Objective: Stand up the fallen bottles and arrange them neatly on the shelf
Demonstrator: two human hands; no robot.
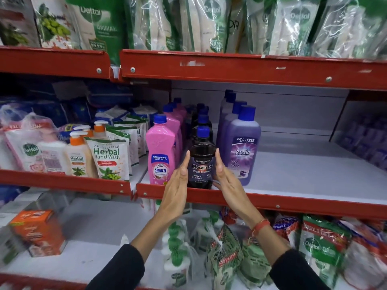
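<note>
A black Bactin floor cleaner bottle (pixel 202 164) with a blue cap stands upright at the front edge of the middle shelf (pixel 293 200). My left hand (pixel 176 185) lies flat against its left side and my right hand (pixel 227 181) against its right side, fingers straight, the bottle pressed between them. Behind it runs a row of more black bottles (pixel 202 120). On its left stands a row of pink Shakti bottles (pixel 160 151), on its right a row of purple Bactin bottles (pixel 244 151). All bottles in view are upright.
The white shelf board right of the purple row is bare. Herbal hand wash pouches (pixel 109 160) and pump bottles (pixel 76 153) fill the shelf section to the left. Green Dettol refill packs (pixel 209 24) hang above; netted packs (pixel 224 254) and an orange box (pixel 37 231) lie below.
</note>
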